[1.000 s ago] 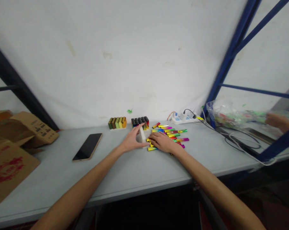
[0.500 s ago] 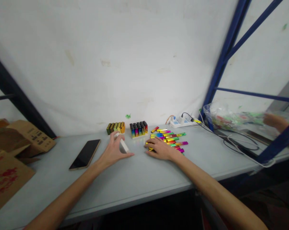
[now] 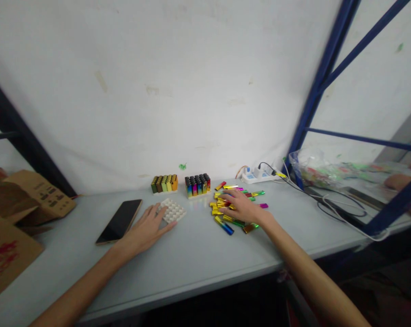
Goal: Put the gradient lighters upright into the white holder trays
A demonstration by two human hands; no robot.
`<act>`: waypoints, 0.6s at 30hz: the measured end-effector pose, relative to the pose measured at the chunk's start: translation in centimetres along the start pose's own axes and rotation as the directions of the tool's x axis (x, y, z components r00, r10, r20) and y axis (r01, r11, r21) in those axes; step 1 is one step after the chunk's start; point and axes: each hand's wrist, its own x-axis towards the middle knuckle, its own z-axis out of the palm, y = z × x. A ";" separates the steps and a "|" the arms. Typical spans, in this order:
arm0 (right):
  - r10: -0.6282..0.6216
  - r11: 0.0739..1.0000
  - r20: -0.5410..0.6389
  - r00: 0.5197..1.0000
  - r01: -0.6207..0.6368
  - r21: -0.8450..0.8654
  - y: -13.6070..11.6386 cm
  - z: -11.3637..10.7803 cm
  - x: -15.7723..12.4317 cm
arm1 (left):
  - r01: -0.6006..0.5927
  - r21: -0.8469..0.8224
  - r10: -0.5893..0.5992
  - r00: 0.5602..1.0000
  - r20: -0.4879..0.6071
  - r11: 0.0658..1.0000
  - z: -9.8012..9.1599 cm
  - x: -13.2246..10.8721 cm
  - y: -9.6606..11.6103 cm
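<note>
My left hand [image 3: 146, 227] lies at the left side of a white tray [image 3: 174, 212] with rows of small round holes or pegs. Its fingers are apart, the fingertips at the tray's edge, not gripping it. Over on the right, my right hand [image 3: 241, 206] rests spread on a loose pile of shiny lighter-shaped tubes [image 3: 225, 225] in gold, blue, green, red and purple. Whether a piece lies under its fingers is hidden. Behind the hands stand two filled racks: gold-toned pieces [image 3: 165, 183] on the left and black-topped multicoloured pieces [image 3: 197, 185] on the right.
A phone [image 3: 121, 221] lies left of my left hand. Opened cardboard boxes [image 3: 48, 195] stand at the far left. At the wall is a white power strip [image 3: 259, 174] with cables. A blue metal post [image 3: 307, 109] rises at right; another person's hand [image 3: 399, 184] is beyond it.
My left hand has laid the white tray flat on the table and loosened its fingers. My right hand has moved right and up over the pile, spreading some pieces toward the front.
</note>
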 end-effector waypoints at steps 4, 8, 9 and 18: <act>0.070 0.997 -0.017 0.997 -0.071 -0.031 0.2 -0.9 -3.9 | 0.028 0.030 -0.027 0.999 -0.023 0.999 -0.7 1.7 0.8; 0.143 0.989 0.020 0.989 -0.142 -0.050 -0.8 0.0 -7.0 | 0.114 0.058 -0.109 0.990 -0.085 0.992 -1.9 4.6 2.7; 0.153 0.987 0.030 0.988 -0.152 -0.051 -1.0 0.3 -7.4 | 0.125 0.061 -0.118 0.988 -0.101 0.990 -2.1 5.6 3.3; 0.069 0.996 0.055 0.996 -0.066 -0.056 0.6 0.5 -6.8 | 0.078 -0.159 -0.069 0.996 0.064 0.984 -1.1 15.6 3.9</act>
